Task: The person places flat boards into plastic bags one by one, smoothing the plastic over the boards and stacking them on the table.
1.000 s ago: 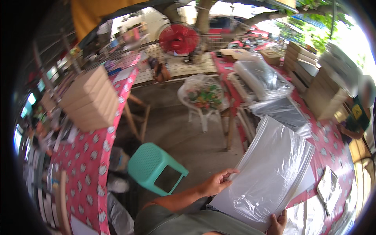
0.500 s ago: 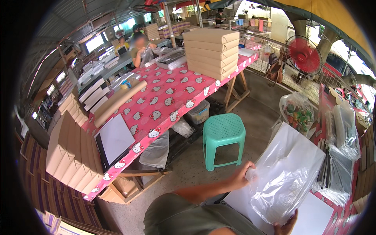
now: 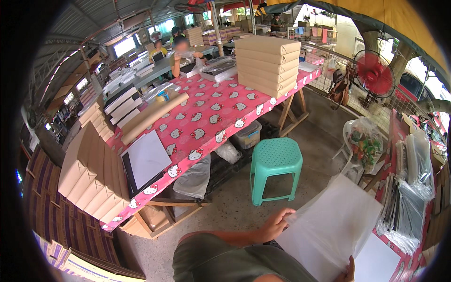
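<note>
A large translucent plastic bag is spread between my hands at the lower right, tilted over the pink-covered table. My left hand pinches its left edge, thumb and fingers closed on the film. Down at the lower edge of the picture, my right hand grips the near side of the bag, partly hidden by it. Beneath the bag, a white sheet lies on the table. Whether anything is inside the bag I cannot tell.
Clear plastic bags with dark sheets lie along the right table. A green stool stands ahead. Across the aisle, a pink table bears brown wrapped stacks, a paper roll and white sheets. Another person sits beyond it.
The bag has tilted flatter and its bright creases have faded. My left hand has moved left and slightly down, still holding the edge. My view has turned slightly left.
</note>
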Action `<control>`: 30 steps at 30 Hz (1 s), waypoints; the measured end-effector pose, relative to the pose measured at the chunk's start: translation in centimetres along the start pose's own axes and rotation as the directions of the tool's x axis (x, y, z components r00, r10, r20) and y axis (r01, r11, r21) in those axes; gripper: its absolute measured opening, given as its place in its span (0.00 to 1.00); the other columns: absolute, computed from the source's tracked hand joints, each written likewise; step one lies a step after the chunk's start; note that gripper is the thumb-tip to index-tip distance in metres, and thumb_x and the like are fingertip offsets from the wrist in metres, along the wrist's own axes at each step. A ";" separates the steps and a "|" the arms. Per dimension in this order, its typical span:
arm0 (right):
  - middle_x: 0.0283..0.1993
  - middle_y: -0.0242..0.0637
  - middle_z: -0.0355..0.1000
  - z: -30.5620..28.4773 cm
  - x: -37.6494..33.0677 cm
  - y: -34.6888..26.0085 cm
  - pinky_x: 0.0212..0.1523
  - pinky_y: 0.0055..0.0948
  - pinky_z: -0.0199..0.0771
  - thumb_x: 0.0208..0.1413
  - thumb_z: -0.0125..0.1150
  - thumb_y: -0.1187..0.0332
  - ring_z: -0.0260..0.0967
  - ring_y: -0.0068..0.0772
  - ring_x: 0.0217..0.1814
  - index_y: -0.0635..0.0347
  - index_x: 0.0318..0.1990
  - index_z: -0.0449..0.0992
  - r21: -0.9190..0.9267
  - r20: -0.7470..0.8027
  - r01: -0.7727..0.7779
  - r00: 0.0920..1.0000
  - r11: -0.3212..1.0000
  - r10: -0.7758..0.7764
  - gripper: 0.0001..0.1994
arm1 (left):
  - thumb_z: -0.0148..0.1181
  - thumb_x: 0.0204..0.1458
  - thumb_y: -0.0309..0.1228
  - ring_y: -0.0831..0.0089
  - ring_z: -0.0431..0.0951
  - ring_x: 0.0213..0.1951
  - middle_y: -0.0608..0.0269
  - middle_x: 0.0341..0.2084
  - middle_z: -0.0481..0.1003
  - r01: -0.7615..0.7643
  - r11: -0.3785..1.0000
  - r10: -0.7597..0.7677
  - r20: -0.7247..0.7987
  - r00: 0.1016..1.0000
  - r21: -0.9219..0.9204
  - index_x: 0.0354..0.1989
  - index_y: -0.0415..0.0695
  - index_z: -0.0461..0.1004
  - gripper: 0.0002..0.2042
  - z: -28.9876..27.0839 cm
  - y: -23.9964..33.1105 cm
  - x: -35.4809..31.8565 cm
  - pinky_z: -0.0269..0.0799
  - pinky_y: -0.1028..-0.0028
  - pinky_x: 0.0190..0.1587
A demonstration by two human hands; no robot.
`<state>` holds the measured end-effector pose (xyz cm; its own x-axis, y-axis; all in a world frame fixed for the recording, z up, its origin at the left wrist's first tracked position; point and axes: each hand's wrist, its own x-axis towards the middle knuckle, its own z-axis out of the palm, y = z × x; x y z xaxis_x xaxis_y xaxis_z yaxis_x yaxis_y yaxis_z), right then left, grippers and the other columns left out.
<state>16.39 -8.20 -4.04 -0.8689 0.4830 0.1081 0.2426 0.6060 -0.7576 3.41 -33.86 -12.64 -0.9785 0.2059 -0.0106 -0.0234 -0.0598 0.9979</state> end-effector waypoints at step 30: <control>0.25 0.43 0.72 3.5 0.8 11.0 0.25 0.32 0.66 0.47 0.51 0.71 0.68 0.35 0.23 0.62 0.43 0.72 -0.044 0.393 -0.229 0.891 0.972 0.228 0.14 | 0.55 0.48 0.33 0.77 0.72 0.34 0.64 0.29 0.71 0.332 0.931 -0.356 0.185 0.916 0.149 0.34 0.38 0.71 0.11 -2.1 1.8 -0.9 0.66 0.80 0.38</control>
<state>16.82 -3.36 -14.58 -0.8885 0.3198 -0.3292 0.4539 0.5064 -0.7332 3.80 -36.22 -10.92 -0.8498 0.3909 -0.3535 -0.3162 0.1585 0.9354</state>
